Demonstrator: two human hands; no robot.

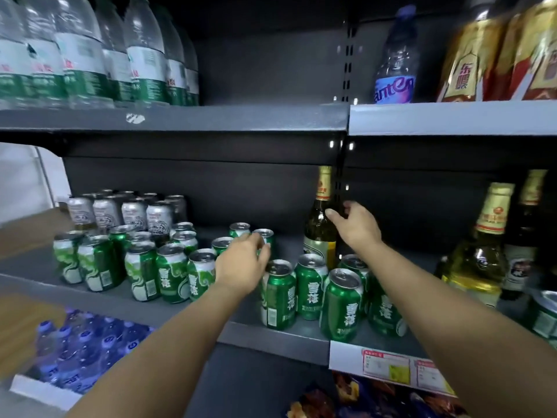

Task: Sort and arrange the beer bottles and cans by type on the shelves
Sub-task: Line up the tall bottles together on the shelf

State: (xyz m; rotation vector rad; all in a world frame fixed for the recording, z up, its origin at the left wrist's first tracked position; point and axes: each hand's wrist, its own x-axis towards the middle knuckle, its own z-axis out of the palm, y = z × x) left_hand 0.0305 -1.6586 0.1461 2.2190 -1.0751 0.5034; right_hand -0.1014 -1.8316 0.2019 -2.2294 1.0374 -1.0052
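Green beer cans stand on the middle shelf (193,315) in two clusters, one at the left (141,273) and one at the front centre (313,294). My left hand (241,262) reaches between them, and its fingers curl round a green can (266,236) at the back. Silver cans (132,214) are grouped at the far left rear. A green-glass beer bottle (319,233) with gold foil stands upright by the shelf divider. My right hand (357,227) grips its shoulder, thumb in front and fingers curled behind.
More gold-foil bottles (482,257) and a dark bottle (523,251) stand at the right, with a can (545,315) at the edge. Water bottles (84,52), a purple bottle (396,61) and gold-labelled bottles (494,52) fill the upper shelf. Packed water (81,348) and snacks (376,399) lie below.
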